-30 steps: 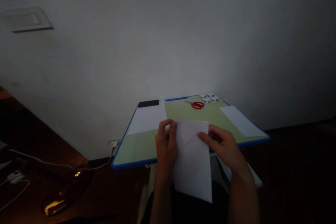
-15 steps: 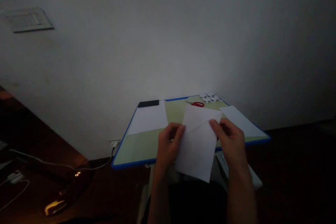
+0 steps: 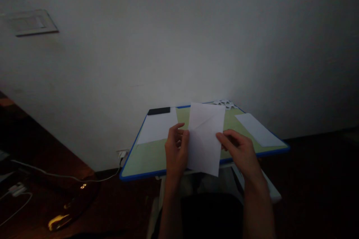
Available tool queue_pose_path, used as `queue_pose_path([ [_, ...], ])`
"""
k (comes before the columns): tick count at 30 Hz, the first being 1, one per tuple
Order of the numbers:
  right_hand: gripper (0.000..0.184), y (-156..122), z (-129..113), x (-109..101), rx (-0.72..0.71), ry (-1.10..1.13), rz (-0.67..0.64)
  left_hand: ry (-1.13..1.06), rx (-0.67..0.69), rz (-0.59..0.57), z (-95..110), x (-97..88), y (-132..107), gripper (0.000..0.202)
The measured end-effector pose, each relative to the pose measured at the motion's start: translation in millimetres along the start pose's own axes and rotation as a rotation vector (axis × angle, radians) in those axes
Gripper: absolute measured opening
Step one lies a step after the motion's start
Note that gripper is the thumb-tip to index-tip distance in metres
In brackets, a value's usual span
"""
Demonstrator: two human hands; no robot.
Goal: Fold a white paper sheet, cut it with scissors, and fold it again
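Note:
A white sheet of paper [image 3: 204, 145] with a slanting crease near its top is held up above the near edge of the table. My right hand [image 3: 238, 147] pinches its right edge between thumb and fingers. At the left edge, my left hand [image 3: 177, 149] has its thumb against the paper; the index finger is raised, and the other fingers curl by the edge. Behind the sheet, the red-handled scissors seen earlier are hidden.
A blue-edged, pale green table [image 3: 146, 160] stands against the wall. On it lie a white sheet [image 3: 157, 129] with a dark flat object [image 3: 158, 111], another white paper [image 3: 258, 130] at right, and small cut paper pieces [image 3: 226, 104] at the back.
The sheet has been raised, turned more upright and shifted slightly left, covering the scissors. My left index finger has lifted; my right hand has moved left and lower along the edge.

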State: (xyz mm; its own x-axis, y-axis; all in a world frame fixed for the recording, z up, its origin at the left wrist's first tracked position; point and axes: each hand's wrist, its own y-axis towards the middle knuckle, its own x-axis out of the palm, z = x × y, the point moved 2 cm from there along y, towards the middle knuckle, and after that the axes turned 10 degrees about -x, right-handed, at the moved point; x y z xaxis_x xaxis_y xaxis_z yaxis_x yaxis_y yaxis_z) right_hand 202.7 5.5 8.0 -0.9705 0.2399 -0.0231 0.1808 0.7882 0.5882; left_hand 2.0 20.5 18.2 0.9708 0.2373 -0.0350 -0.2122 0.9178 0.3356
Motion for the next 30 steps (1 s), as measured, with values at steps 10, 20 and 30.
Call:
queue_pose_path([
  [10, 0.035, 1, -2, 7, -0.023, -0.035, 0.039, 0.068, 0.032, -0.108, -4, 15.7, -8, 0.071],
  [20, 0.029, 0, 4, 6, 0.028, 0.029, 0.125, -0.085, -0.058, -0.023, -3, -3.1, 1, 0.020],
  [30, 0.033, -1, -70, -24, -0.718, -0.556, -0.047, 0.396, 0.241, -0.264, 30, -23.6, -15, 0.011],
])
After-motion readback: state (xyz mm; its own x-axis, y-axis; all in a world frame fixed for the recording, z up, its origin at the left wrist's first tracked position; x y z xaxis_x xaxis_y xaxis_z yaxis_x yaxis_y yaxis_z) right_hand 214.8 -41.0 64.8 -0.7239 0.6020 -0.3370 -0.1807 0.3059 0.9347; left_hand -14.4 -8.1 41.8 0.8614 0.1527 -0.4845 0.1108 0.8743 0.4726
